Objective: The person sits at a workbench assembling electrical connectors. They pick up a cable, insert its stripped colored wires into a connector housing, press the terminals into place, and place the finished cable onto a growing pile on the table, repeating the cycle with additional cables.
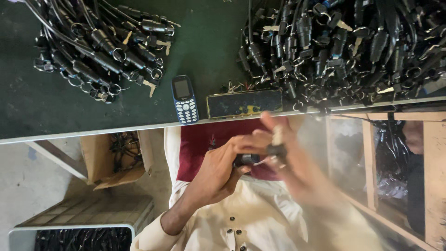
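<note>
Both hands (260, 155) around black lock (248, 159)

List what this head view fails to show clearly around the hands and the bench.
- Right hand: motion-blurred, so its finger positions are unclear.
- Small black part in the left hand: mostly covered by fingers, shape unclear.
- Pile of black cable locks: cut off by the top and right edges.
- Crate: cut off by the bottom edge, dark contents indistinct.
- Phone screen: too small to read.

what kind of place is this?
Likely a small assembly workshop: a green-topped workbench carries big piles of black cable locks with keys, and a cardboard box of more parts sits on the floor.
</note>
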